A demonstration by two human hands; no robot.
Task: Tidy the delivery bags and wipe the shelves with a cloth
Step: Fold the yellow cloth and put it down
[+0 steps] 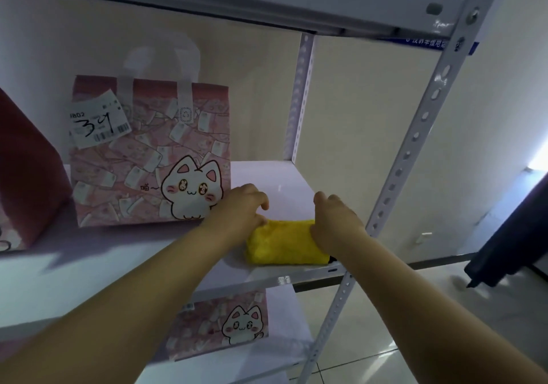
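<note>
A folded yellow cloth (281,242) lies near the front right corner of the white middle shelf (275,176). My left hand (237,208) rests on the cloth's left end with fingers curled over it. My right hand (335,220) presses on its right end. A pink delivery bag with a white cat print and a label marked 34 (151,152) stands upright on the same shelf, just left of my left hand. Another dark pink bag (26,176) stands at the far left, partly cut off.
A second cat-print bag (219,324) stands on the shelf below. The perforated metal upright (415,146) rises just right of my right hand. An upper shelf (237,1) hangs overhead. Tiled floor and a dark object (510,235) lie to the right.
</note>
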